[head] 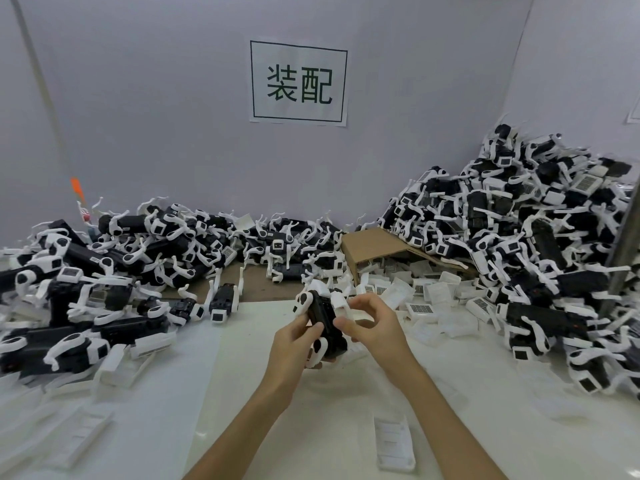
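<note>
Black toy robot dog (323, 317) with white spotted legs was up over the white table (242, 393), tilted toward 11 o'clock. Left hand (294, 341) gripped its body, and the right hand (372, 323) pinched its 3 o'clock side with curled fingers.

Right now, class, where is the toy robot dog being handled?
Head view, centre: the toy robot dog is held by the left hand and right hand over the white table, in front of the cardboard sheet.

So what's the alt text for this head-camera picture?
A left hand and a right hand hold a black-and-white toy robot dog above a white table. Heaps of the same toys lie behind, below a wall sign.
</note>
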The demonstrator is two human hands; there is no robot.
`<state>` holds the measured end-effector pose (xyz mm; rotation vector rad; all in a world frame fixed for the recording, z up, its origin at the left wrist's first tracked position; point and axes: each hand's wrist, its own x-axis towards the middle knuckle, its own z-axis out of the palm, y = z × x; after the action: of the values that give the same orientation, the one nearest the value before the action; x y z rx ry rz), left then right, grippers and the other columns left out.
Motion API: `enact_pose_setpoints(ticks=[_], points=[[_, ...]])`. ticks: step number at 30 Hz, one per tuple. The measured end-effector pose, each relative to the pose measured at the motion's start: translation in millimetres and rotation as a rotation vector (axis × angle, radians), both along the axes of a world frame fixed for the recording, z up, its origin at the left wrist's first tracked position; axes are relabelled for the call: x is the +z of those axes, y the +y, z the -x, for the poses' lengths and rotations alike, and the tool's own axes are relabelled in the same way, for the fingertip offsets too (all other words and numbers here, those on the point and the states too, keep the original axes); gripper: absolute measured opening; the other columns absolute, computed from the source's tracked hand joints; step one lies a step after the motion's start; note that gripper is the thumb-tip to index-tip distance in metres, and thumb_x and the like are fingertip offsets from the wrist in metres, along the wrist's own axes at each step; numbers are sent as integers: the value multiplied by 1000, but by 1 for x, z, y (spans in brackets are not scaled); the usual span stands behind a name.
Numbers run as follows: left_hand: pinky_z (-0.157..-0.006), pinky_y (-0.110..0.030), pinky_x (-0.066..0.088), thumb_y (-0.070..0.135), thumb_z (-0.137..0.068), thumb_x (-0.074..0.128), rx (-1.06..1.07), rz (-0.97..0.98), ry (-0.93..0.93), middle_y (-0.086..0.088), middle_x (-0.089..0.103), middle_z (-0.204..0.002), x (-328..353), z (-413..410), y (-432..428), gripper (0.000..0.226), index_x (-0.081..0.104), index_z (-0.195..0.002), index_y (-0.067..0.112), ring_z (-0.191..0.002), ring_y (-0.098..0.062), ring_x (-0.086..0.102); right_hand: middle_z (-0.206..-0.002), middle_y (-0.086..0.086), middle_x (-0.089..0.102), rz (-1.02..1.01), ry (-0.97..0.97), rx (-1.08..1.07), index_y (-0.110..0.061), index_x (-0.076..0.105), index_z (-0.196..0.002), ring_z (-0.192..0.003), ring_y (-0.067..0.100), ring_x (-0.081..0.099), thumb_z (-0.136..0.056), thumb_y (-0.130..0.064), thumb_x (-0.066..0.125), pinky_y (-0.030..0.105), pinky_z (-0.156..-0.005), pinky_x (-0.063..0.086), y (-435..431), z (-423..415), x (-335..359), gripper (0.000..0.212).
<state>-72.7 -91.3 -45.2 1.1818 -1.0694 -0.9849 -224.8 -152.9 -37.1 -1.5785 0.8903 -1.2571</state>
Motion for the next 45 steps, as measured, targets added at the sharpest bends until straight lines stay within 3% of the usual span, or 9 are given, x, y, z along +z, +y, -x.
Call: enact_pose_setpoints(ticks=[9,14,18,21,26,33,36,40,45], points=[[-78,-51,58,15,-98,60,51,40,-73,-10,74,-90,-2,0,-2,22,73,-99,33,-74,-16,66,-121,-14,69,-6,-35,193,-14,63,-102,-106,18,70,-81,5,76,31,-84,57,0,1,-4,31],[-79,-40,57,15,-98,59,76,57,-77,2,77,-88,-3,0,-2,24,73,-108,32,-82,-15,70,-120,-5,69,-13,-24,196,-13,64,-108,-106,14,70,-84,6,71,26,-84,55,-1,0,-5,31],[-73,-16,50,11,-97,60,126,115,-125,6,78,-95,-6,0,-4,25,73,-114,23,-92,-11,71,-105,1,72,-24,-1,82,-17,66,-108,-95,12,70,-87,-21,77,23,-77,56,0,-3,-2,24],[-77,-19,53,11,-97,62,163,152,-129,9,77,-102,-7,-1,-5,24,72,-116,21,-99,-8,70,-94,9,69,-146,-35,31,-18,64,-112,-79,19,70,-87,-43,70,33,-72,61,0,-4,-1,36],[-71,-22,51,16,-93,69,191,155,-156,13,75,-109,-6,-1,-6,25,71,-115,28,-80,-10,73,-73,8,62,-223,-43,87,-18,67,-104,-58,23,65,-93,-46,63,40,-60,61,4,-5,1,30],[-61,-13,51,13,-88,73,217,206,-295,20,73,-102,-6,4,-4,27,71,-105,34,-73,-3,70,-112,12,68,-270,-72,199,-11,65,-115,-65,23,64,-90,-47,65,44,-71,61,9,-8,3,44],[-67,-27,59,15,-89,73,241,194,-268,18,74,-102,-7,1,-5,25,72,-105,35,-76,-8,71,-124,16,64,-259,-77,352,-16,65,-124,-80,24,66,-92,-29,70,41,-82,59,11,-4,4,34],[-75,-40,61,13,-89,72,287,163,-192,19,75,-97,-7,-8,-7,23,74,-105,28,-71,-9,72,-134,6,61,-242,-59,427,-17,57,-137,-105,35,69,-87,-3,74,38,-90,57,10,-2,0,55],[-77,-36,56,18,-87,75,280,130,-155,24,74,-97,-7,-8,-7,23,72,-98,38,-70,-7,71,-110,7,70,-231,-44,307,-16,69,-116,-82,28,71,-87,-27,75,37,-78,60,11,-7,1,31]])
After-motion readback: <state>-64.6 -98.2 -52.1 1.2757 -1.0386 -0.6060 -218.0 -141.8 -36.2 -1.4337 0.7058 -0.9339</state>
